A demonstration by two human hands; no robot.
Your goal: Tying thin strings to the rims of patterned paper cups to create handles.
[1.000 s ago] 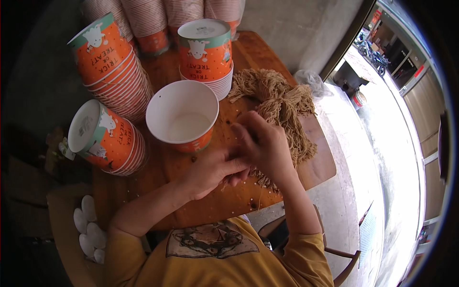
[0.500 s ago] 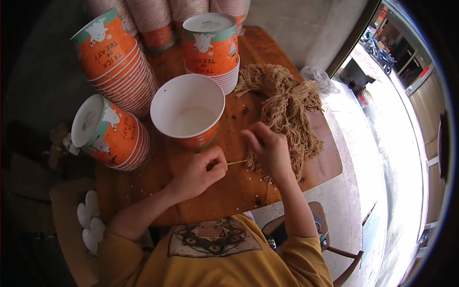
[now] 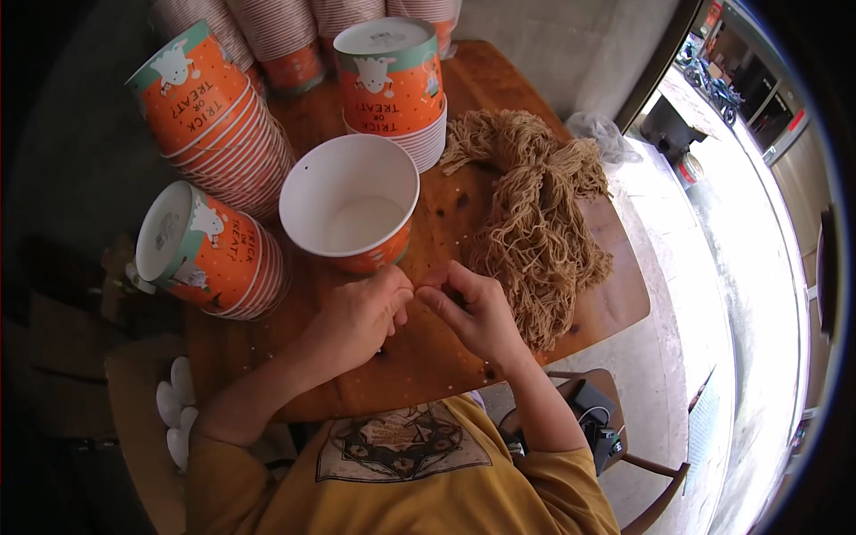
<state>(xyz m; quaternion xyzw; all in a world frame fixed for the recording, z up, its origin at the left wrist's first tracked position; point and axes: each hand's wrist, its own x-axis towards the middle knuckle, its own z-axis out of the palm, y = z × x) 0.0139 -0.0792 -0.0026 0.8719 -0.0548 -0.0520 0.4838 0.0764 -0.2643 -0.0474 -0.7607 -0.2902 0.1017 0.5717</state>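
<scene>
My left hand (image 3: 357, 316) and my right hand (image 3: 473, 308) meet fingertip to fingertip over the wooden table (image 3: 428, 361), just in front of an upright open orange paper cup (image 3: 379, 257) with a white inside. Both pinch a thin tan strand that the fingers mostly hide. A loose heap of the same tan string (image 3: 535, 214) lies right of the cup, touching my right hand's far side.
Stacks of orange paper cups stand or lie around the open cup: one tilted at the far left (image 3: 209, 116), one on its side at the left (image 3: 209, 254), one upright behind (image 3: 392, 85). A crumpled clear bag (image 3: 602, 134) lies past the table's right edge. A chair with a black device (image 3: 588, 410) is at the lower right.
My hands, which held a strand stretched between them half a second ago, have come together so the fingertips touch. The cups and string heap have not moved.
</scene>
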